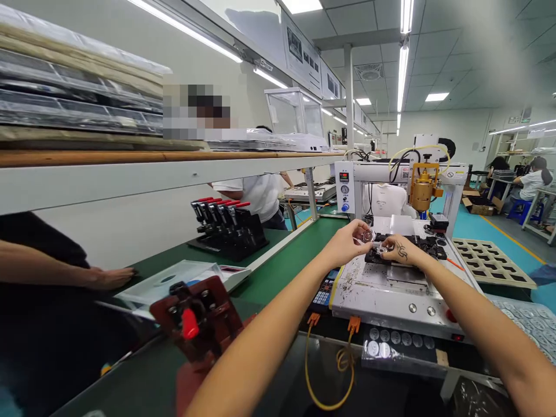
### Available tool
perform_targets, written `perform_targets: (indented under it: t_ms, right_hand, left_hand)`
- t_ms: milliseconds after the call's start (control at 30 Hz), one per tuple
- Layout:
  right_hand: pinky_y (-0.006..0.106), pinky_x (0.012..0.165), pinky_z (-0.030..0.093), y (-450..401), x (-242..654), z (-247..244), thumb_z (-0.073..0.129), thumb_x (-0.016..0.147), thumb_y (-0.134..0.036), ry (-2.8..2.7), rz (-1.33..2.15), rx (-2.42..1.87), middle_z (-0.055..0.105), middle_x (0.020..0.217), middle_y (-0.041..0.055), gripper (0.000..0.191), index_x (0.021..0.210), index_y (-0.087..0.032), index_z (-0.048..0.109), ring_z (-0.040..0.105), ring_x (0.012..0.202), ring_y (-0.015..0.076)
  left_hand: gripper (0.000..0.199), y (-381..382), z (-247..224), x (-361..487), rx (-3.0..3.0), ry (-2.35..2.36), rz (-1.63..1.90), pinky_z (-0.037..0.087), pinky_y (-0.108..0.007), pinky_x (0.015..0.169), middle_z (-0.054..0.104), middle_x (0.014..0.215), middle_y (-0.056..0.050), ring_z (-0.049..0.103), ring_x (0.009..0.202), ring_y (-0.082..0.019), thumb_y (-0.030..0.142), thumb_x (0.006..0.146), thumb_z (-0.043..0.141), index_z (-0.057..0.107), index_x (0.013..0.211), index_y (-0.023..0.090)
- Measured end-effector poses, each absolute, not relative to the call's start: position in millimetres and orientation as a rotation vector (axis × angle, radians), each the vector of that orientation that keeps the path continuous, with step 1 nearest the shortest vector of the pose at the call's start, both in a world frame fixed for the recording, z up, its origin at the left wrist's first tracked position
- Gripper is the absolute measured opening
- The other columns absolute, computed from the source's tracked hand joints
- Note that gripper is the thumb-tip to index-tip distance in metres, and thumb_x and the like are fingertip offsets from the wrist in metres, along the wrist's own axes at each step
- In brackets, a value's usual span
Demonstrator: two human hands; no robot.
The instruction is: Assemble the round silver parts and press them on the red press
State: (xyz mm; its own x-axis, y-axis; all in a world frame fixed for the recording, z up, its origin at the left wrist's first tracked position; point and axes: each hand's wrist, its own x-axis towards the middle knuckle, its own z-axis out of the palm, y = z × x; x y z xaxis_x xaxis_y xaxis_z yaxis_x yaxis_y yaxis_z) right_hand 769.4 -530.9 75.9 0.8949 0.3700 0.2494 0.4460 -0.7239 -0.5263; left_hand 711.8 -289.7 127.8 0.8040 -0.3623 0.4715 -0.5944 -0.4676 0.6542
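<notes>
My left hand (353,238) is closed, fingers and thumb pinching a small clear round piece (368,236) by its edge. Beside it, my right hand (398,249) reaches down to the black fixture (428,248) on the bed of a white benchtop machine (369,307). Its fingertips are pressed together at the near left end of that fixture, by a small shiny part whose kind I cannot make out. Above and behind my right hand hangs the machine's gold-coloured head (422,188).
A tan tray (495,263) with dark cut-outs lies right of the machine; a sheet of round clear pieces (527,318) is nearer. On the left are a dark red clamp fixture (208,315), a black stand with red-handled clamps (230,229) and another person's arm (65,266). An orange-plugged cable (306,370) hangs in front.
</notes>
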Motion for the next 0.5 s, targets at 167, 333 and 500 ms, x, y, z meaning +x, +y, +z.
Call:
perform_targets:
  t_ms: [167,333,500]
  right_hand:
    - [0.037,0.082,0.063,-523,790,75,0.074,0.102,-0.04,-0.662,0.063,-2.581,0.074,0.106,0.0039,0.027,0.109,-0.014,0.073,0.072,0.091,0.0206]
    - [0.04,0.089,0.061,-524,789,72,0.072,0.103,-0.041,-0.753,-0.017,-2.578,0.075,0.1,0.003,0.026,0.104,-0.015,0.074,0.073,0.093,0.0203]
    - [0.041,0.095,0.053,-521,769,76,0.078,0.095,-0.04,-0.683,-0.331,-2.522,0.074,0.092,0.01,0.025,0.095,-0.015,0.081,0.07,0.098,0.029]
  left_hand:
    - [0.035,-268,122,655,2.035,-0.659,0.362,0.058,-0.033,0.08,0.074,0.104,-0.005,0.066,0.082,-0.016,0.029,0.083,0.076,0.062,0.114,0.02]
    - [0.047,-246,110,618,2.077,-0.571,0.417,0.06,-0.037,0.086,0.076,0.107,-0.005,0.07,0.088,-0.018,0.029,0.083,0.079,0.061,0.125,0.021]
    - [0.038,-255,98,603,2.051,-0.558,0.427,0.061,-0.037,0.088,0.077,0.103,-0.004,0.072,0.091,-0.019,0.03,0.084,0.077,0.066,0.119,0.021]
